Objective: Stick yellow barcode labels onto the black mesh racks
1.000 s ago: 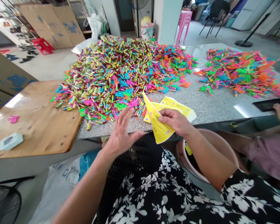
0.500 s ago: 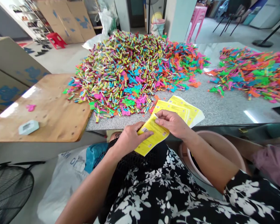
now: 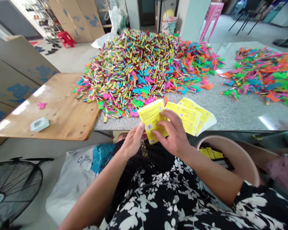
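A flat yellow printed packet [image 3: 151, 119] with a barcode is held upright above the table's front edge. My left hand [image 3: 133, 140] grips its left edge, the thumb along the side and the other fingers partly hidden behind. The fingers of my right hand [image 3: 174, 135] are bent over the packet's right part, pressing on its face. Just right of it, more yellow packets [image 3: 194, 115] lie fanned out on the grey speckled table [image 3: 240, 118]. Behind the packet rises a large heap of small colourful tubes [image 3: 132, 64], mixed with bright plastic toy guns [image 3: 144, 80].
Another pile of plastic toy guns [image 3: 266, 75] lies at the right. A wooden board [image 3: 69, 111] on the left carries a pale box-shaped device [image 3: 39, 124] and a pink piece [image 3: 41, 105]. A pink tub [image 3: 244, 159] with yellow items stands below right; a black fan [image 3: 14, 182] stands lower left.
The packet has been raised and turned more upright. My left hand has shifted to its left edge, and my right fingers have moved from its top down onto its face. The view has shifted slightly left.
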Demonstrator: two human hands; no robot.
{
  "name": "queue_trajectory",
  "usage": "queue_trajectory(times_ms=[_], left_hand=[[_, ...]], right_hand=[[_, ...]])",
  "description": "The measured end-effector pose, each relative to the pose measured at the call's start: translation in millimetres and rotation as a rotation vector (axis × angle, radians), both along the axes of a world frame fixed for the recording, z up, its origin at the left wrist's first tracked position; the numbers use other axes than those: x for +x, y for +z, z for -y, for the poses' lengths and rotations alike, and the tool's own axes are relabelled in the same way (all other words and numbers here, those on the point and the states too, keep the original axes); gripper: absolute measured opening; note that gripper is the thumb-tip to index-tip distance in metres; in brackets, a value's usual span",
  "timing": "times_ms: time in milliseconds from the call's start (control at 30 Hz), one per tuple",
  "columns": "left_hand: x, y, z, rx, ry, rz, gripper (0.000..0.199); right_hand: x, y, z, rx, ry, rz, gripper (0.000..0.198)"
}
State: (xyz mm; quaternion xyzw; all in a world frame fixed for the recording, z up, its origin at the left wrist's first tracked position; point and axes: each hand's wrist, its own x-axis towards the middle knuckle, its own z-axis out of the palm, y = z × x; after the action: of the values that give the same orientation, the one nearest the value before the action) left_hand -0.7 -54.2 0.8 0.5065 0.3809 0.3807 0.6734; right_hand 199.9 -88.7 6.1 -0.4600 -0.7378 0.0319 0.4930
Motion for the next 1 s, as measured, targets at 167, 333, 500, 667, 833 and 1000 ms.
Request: queue_trajectory(times_ms=[167,333,500,667,833,1000], left_hand=[[9.3,-9.8,8.1,-0.057,0.034,0.230,0.062],[5.1,-10.0,8.2,-0.037,0.146,0.026,0.070],[-4.4,-14.3,6.3,0.109,0.211,-0.257,0.063],[-12.5,-9.9,8.2,0.129,0.416,-0.441,0.057],[-19.5,-3.0,8.9,0.373,0.645,-0.778,0.045],[-28.1,1.2,16.2,0.287,0.465,-0.692,0.030]], right_hand=[[-19.0,-3.0,9.0,-0.258,0.190,-0.215,0.026],[-25.4,-4.8,11.6,-0.414,0.327,-0.306,0.029],[-29.0,-9.9,11.7,-0.607,0.362,-0.490,0.025],[-32.1,-18.8,9.7,-0.698,0.412,-0.597,0.022],[-34.2,-25.3,5.9,-0.652,0.317,-0.561,0.023],[-35.5,-28.1,2.1,-0.667,0.250,-0.590,0.028]])
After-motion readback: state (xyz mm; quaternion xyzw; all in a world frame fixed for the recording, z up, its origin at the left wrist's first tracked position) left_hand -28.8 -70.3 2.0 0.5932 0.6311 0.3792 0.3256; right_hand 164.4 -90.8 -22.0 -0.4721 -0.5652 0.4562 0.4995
